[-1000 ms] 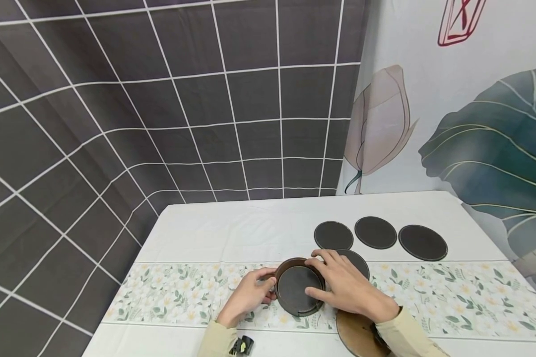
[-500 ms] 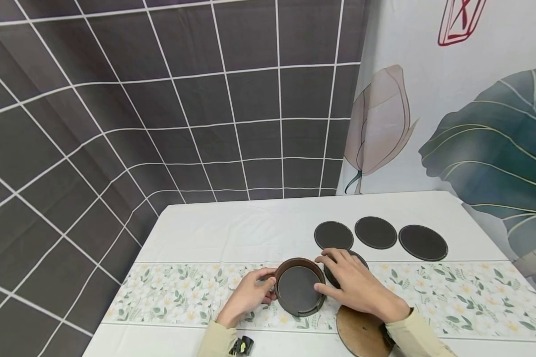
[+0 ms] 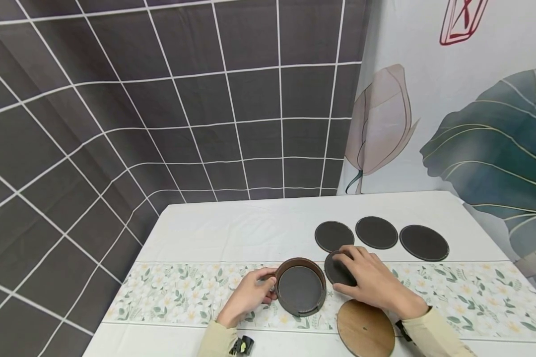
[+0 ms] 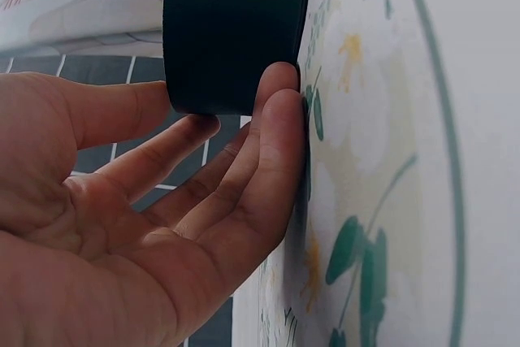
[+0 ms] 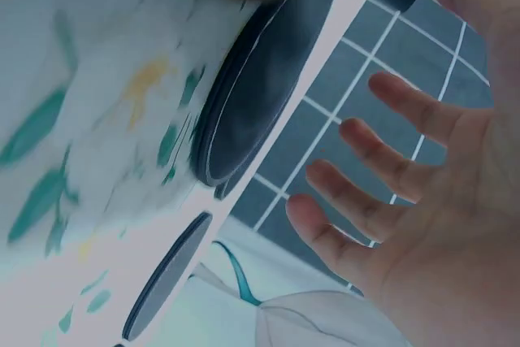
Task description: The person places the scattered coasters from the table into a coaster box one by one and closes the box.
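Observation:
My left hand point(image 3: 249, 293) holds the left side of a round, dark leather-look coaster holder point(image 3: 300, 262). In the left wrist view its thumb and fingertips meet the outer wall of the holder point(image 4: 231, 34). A dark round coaster point(image 3: 300, 288) lies inside, below the brown inner wall. To the right, my right hand point(image 3: 372, 282) is over another dark round coaster point(image 3: 336, 272), partly covering it. In the right wrist view the fingers are spread apart, with nothing between them, and the coaster point(image 5: 272, 71) below shows a layered edge.
Three more dark coasters, left point(image 3: 334, 236), middle point(image 3: 377, 232) and right point(image 3: 424, 243), lie at the back right. A brown round wooden disc point(image 3: 366, 328) lies near the front, below my right forearm. A floral strip point(image 3: 174, 292) crosses the white table covering.
My right hand has moved right, from above the holder to above the coaster beside it, uncovering more of the wooden disc. The left hand and the holder have stayed in place.

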Motion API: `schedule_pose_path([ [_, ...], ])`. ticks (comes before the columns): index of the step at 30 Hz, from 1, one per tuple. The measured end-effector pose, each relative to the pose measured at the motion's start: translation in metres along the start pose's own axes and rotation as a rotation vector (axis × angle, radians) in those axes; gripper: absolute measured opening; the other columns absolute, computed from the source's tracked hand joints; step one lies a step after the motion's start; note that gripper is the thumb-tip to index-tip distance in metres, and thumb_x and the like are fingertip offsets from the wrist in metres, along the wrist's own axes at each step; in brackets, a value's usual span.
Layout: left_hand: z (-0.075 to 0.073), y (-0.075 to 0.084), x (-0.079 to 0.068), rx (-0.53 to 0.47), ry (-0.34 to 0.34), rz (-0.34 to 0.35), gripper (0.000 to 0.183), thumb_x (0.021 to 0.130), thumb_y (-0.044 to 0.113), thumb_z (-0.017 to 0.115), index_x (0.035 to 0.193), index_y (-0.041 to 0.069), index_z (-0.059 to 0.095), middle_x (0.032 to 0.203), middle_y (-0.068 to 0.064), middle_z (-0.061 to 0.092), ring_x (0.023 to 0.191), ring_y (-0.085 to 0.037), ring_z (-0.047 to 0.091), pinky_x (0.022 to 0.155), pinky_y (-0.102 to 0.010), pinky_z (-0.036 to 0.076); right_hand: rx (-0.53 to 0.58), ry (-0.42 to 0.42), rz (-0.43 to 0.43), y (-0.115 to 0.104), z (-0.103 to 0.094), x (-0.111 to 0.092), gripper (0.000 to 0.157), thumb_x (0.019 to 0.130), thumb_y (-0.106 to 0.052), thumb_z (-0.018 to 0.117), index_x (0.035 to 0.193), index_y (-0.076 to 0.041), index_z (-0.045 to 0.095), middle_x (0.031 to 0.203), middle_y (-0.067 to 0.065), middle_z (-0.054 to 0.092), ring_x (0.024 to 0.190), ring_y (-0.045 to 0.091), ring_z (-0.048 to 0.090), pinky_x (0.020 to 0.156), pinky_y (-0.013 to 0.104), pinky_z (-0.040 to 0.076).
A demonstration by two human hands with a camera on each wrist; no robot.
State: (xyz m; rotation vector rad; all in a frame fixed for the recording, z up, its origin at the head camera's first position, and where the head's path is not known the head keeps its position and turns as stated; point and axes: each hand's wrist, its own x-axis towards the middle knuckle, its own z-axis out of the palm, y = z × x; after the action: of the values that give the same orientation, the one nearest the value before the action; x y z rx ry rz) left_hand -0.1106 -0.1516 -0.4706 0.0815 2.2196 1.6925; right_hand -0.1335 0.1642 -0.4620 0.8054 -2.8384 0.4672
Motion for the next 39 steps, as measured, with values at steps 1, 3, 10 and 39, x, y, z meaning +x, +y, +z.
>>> schedule_pose_path([
  [1,0.000,0.000,0.000,-0.001,0.000,0.000,0.035,0.106,0.012,0.057,0.138,-0.001,0.060,0.112,-0.012,0.066,0.073,-0.018,0.068,0.066,-0.034,0.063,-0.003,-0.006,0.005,0.002,-0.001,-0.001,0.059,0.084,-0.045,0.083,0.130,-0.012,0.067,0.137,0.014,0.056,0.125,0.037,0.055,0.095,0.057,0.049],
  [3,0.000,0.000,0.000,-0.002,0.001,0.000,0.035,0.106,0.012,0.057,0.138,-0.001,0.060,0.112,-0.012,0.066,0.073,-0.018,0.068,0.066,-0.034,0.063,-0.009,-0.019,0.015,0.006,-0.002,-0.001,0.064,0.081,-0.046,0.085,0.132,-0.013,0.066,0.138,0.016,0.055,0.126,0.040,0.054,0.096,0.060,0.048],
  [10,-0.001,-0.001,-0.001,-0.021,-0.006,-0.011,0.036,0.106,0.012,0.056,0.139,-0.002,0.059,0.113,-0.013,0.064,0.073,-0.017,0.067,0.066,-0.034,0.062,-0.009,-0.043,0.027,0.019,-0.003,-0.007,0.073,0.075,-0.049,0.088,0.133,-0.011,0.065,0.138,0.016,0.055,0.127,0.041,0.052,0.093,0.060,0.048],
  [39,-0.001,0.001,-0.001,-0.020,-0.023,0.011,0.038,0.106,0.014,0.057,0.140,-0.002,0.058,0.114,-0.013,0.062,0.075,-0.018,0.068,0.069,-0.036,0.063,0.030,-0.206,0.108,0.026,0.000,-0.001,0.080,0.076,-0.062,0.083,0.130,-0.006,0.063,0.140,0.032,0.052,0.127,0.051,0.052,0.095,0.066,0.048],
])
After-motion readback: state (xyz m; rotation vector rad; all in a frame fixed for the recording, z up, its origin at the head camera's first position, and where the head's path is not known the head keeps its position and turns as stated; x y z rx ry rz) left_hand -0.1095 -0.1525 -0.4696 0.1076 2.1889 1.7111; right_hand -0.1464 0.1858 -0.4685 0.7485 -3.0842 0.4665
